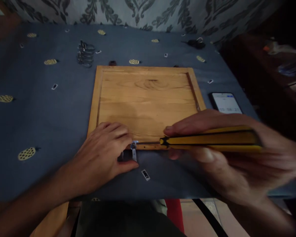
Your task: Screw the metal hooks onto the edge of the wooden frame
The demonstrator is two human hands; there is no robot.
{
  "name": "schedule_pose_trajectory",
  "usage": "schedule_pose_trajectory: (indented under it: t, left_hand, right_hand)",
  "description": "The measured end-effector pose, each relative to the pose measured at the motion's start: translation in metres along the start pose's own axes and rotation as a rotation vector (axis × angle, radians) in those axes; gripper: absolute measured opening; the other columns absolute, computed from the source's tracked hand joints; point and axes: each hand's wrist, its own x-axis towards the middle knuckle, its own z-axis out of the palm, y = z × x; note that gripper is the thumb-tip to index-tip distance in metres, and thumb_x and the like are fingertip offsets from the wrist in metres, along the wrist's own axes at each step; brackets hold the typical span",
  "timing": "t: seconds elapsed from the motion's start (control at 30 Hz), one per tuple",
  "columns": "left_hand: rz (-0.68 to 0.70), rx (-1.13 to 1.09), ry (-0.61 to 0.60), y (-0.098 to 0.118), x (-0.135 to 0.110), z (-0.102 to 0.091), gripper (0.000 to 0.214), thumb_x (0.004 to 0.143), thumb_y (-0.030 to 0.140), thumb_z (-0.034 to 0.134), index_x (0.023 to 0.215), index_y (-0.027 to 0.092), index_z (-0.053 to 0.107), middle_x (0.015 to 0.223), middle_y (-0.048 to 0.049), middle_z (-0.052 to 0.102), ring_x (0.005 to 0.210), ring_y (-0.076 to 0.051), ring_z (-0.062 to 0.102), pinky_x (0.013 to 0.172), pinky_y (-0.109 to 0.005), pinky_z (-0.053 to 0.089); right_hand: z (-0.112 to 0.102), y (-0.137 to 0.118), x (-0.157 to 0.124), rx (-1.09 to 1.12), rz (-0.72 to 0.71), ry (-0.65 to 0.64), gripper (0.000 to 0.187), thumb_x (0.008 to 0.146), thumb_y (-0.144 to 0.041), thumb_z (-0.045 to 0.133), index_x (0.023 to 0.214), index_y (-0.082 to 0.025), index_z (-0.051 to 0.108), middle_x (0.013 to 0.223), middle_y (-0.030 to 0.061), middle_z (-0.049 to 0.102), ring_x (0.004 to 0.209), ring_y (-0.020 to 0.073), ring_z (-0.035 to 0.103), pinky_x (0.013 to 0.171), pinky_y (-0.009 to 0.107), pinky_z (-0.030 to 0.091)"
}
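A framed wooden panel (148, 102), like a cabinet door, lies flat on the cloth-covered table. At its near edge sits a small metal hinge (134, 154), one arm sticking out toward me. My left hand (106, 151) is closed on the hinge, fingers over the panel's edge and thumb beside the arm. In my right hand (227, 168) is a screwdriver (207, 141) with a yellow and black handle, held nearly level. Its thin shaft points left and its tip meets the hinge plate. Small dark holes show along the edge. Any screw at the tip is too small to make out.
Several metal hinges (85, 54) lie in a cluster at the back left. A dark object with a ring (196, 43) rests at the back right. A lit phone (226, 102) lies right of the panel. Patterned curtain (138, 13) hangs behind the blue tablecloth (51, 125).
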Motion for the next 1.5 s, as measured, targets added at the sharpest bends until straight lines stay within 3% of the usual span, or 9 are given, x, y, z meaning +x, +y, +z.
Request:
schedule_pose_trajectory:
  t: [0.13,0.3,0.43,0.7,0.9,1.17,1.5]
  left_hand:
    - [-0.01,0.0,-0.03,0.0,0.0,0.0,0.027,0.082,0.039,0.086,0.094,0.02,0.071,0.106,-0.0063,0.073,0.098,-0.029,0.068,0.084,-0.045,0.052]
    - [-0.015,-0.005,-0.024,0.0,0.0,-0.001,0.022,0.086,0.037,0.081,0.094,0.021,0.071,0.105,-0.0048,0.073,0.098,-0.027,0.068,0.086,-0.044,0.052]
    - [-0.003,0.009,-0.023,0.0,0.0,-0.002,0.023,0.085,0.037,0.083,0.095,0.02,0.071,0.104,-0.0052,0.074,0.096,-0.027,0.068,0.084,-0.044,0.053]
    - [0.037,0.012,0.01,-0.001,-0.001,-0.002,0.022,0.085,0.034,0.082,0.089,0.019,0.066,0.097,-0.0047,0.072,0.092,-0.027,0.069,0.079,-0.043,0.054]
    - [0.02,-0.006,0.026,-0.002,-0.002,-0.001,0.022,0.087,0.033,0.08,0.101,0.02,0.069,0.111,-0.0055,0.074,0.099,-0.026,0.069,0.084,-0.044,0.054]
    - [0.015,-0.018,0.025,-0.002,-0.002,0.0,0.022,0.087,0.033,0.08,0.101,0.021,0.07,0.115,-0.0057,0.075,0.101,-0.027,0.07,0.085,-0.043,0.054]
    - [0.032,0.004,0.019,-0.002,-0.002,-0.002,0.021,0.087,0.036,0.08,0.093,0.02,0.066,0.105,-0.0051,0.074,0.097,-0.027,0.07,0.082,-0.044,0.054]
  right_hand:
    - [0.015,0.003,0.002,0.042,-0.039,0.051,0.017,0.093,-0.02,0.074,0.107,-0.028,0.073,0.098,0.0004,0.079,0.074,0.0183,0.075,0.064,0.031,0.061]
    - [0.016,0.008,0.005,0.029,-0.112,0.041,0.006,0.096,-0.022,0.071,0.101,-0.023,0.074,0.094,0.0014,0.079,0.08,0.0177,0.075,0.067,0.03,0.06]
    - [0.015,0.007,0.007,0.088,-0.116,0.031,0.008,0.095,-0.024,0.073,0.103,-0.024,0.073,0.093,0.0012,0.078,0.08,0.0169,0.075,0.071,0.03,0.061]
    - [0.017,0.002,0.011,0.046,-0.121,-0.041,0.011,0.095,-0.03,0.073,0.103,-0.024,0.071,0.089,0.0016,0.075,0.079,0.0188,0.074,0.065,0.031,0.059]
    - [0.014,-0.001,0.006,0.064,-0.113,0.048,0.004,0.096,-0.026,0.071,0.097,-0.024,0.068,0.09,-0.0009,0.075,0.08,0.0151,0.075,0.07,0.027,0.061]
    - [0.017,0.006,0.005,0.111,-0.163,0.03,0.012,0.096,-0.026,0.072,0.092,-0.015,0.067,0.085,0.0036,0.072,0.077,0.0164,0.072,0.063,0.03,0.058]
    - [0.017,0.002,0.008,0.103,-0.102,-0.033,0.009,0.097,-0.032,0.07,0.097,-0.023,0.069,0.085,0.0028,0.074,0.078,0.0195,0.074,0.064,0.031,0.059]
